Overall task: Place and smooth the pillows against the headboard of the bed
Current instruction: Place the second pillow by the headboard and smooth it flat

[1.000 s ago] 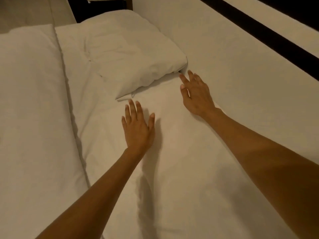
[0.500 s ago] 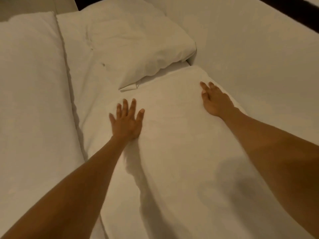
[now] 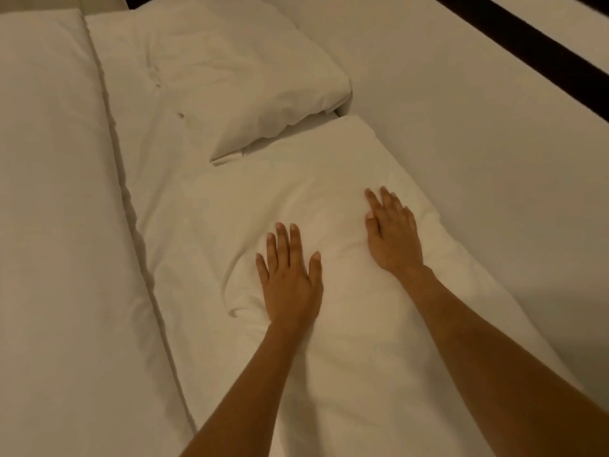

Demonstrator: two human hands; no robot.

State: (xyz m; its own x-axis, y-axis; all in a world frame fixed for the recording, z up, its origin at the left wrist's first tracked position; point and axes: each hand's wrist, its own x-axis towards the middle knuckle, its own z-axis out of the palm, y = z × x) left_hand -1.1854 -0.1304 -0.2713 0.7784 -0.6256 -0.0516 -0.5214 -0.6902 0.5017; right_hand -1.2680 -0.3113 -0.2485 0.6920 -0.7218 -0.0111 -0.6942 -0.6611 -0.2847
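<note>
The near pillow point(image 3: 296, 199) lies under both my palms, running from about six o'clock up toward twelve, its long right edge pressed against the pale padded headboard point(image 3: 478, 133) that fills the view from one to four o'clock. My left hand point(image 3: 290, 282) rests flat on it with the fingers spread and straight, gripping nothing; a small ridge of bunched fabric rises just at its nine o'clock side. My right hand point(image 3: 392, 235) lies flat too, fingers extended and close together, holding nothing, near the pillow's headboard edge. The cover is white and mostly even, with soft creases between my hands. At twelve o'clock a second pillow point(image 3: 237, 80) sits with its lower corner overlapping the top end of the near one; it is puffier and more wrinkled, and also touches the headboard. At nine o'clock the folded duvet point(image 3: 49, 225) runs alongside, a shadowed seam parting it from the sheet point(image 3: 138, 127) below the pillows. A dark band point(image 3: 527, 37) crosses the headboard at two o'clock.
</note>
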